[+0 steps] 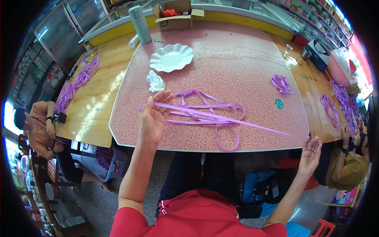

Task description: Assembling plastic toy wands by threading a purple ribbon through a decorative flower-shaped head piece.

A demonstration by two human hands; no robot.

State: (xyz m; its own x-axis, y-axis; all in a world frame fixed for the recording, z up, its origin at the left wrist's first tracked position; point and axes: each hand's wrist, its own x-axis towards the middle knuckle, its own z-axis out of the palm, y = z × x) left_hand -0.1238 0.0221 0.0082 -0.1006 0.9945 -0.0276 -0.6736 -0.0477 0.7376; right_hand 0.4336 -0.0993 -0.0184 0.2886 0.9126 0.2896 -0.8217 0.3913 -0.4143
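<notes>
One narrow purple ribbon (237,121), flat, taut, left fingers (149,103) and right fingers (307,145) clamped on it

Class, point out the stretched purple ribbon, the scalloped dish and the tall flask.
Stretched purple ribbon (252,124): head view, taut span.
Scalloped dish (171,58): head view, inner centre.
Tall flask (141,28): head view, mid-body.

Arms (136,179) spread, left hand (154,118) palm up, right hand (310,157) pinching

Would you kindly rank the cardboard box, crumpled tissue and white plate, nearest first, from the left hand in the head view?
1. Crumpled tissue: just beyond the left hand.
2. White plate: beyond the tissue.
3. Cardboard box: farthest back.
</notes>
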